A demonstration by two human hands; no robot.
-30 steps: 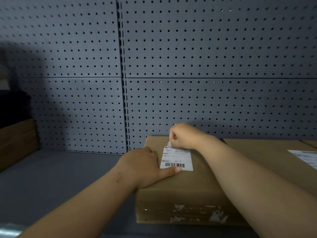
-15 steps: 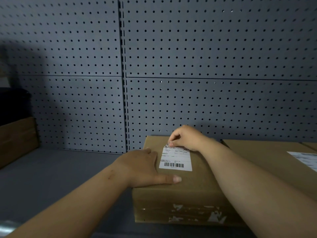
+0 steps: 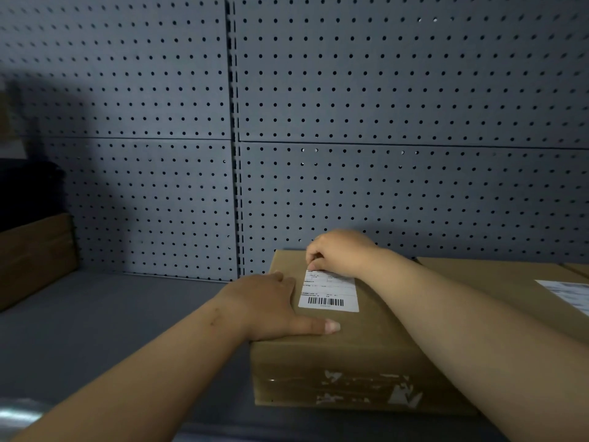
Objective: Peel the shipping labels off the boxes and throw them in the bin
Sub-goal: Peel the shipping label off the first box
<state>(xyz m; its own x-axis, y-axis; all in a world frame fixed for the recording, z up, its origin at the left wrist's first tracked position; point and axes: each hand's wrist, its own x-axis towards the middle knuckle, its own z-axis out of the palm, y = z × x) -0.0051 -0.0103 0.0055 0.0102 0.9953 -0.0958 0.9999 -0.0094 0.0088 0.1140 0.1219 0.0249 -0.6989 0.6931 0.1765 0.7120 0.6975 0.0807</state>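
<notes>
A brown cardboard box (image 3: 366, 352) lies on a grey shelf just right of centre. On its top is a white shipping label (image 3: 331, 295) with a barcode, lying flat. My left hand (image 3: 267, 307) rests palm-down on the box's left top, thumb stretched along the near edge below the label. My right hand (image 3: 341, 252) is curled at the label's far left corner, fingertips pinched on its edge. White scraps of torn paper (image 3: 366, 387) cling to the box's front face. No bin is in view.
A second cardboard box (image 3: 497, 282) sits against the first on the right, with its own white label (image 3: 570, 293). Another brown box (image 3: 35, 253) stands at the far left. A grey pegboard wall (image 3: 382, 186) closes the back, and bare shelf (image 3: 111, 314) lies between the boxes.
My left thumb slid off the label's lower edge toward the box's near edge. My right hand went from a fist over the label's top to fingertips picking at its far left corner.
</notes>
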